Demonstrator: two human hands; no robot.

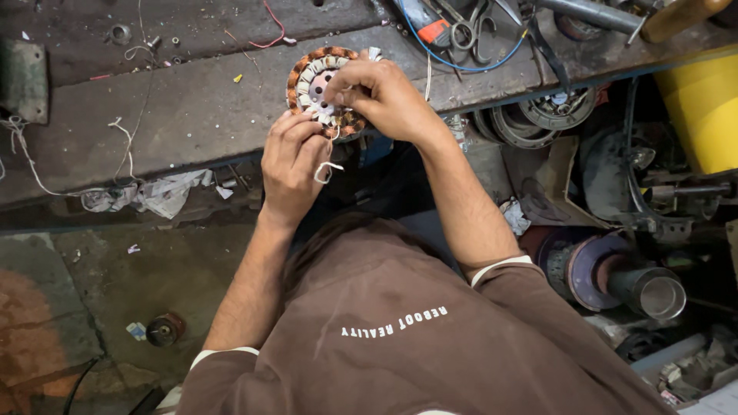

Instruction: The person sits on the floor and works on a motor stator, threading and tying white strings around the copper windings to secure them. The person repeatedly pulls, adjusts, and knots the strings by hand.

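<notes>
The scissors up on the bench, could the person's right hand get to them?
Probably yes. The scissors lie uncovered on the bench top, just past the right hand, which is busy on the round copper-wound coil.

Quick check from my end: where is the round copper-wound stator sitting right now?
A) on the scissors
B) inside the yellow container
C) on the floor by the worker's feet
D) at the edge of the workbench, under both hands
D: the copper-wound stator lies at the workbench edge, with the right hand on top of it and the left hand at its near rim.

Worn grey workbench (192, 115) w/ wire scraps, stained concrete floor (92, 292) below, yellow drum (703, 107) at right.
</notes>
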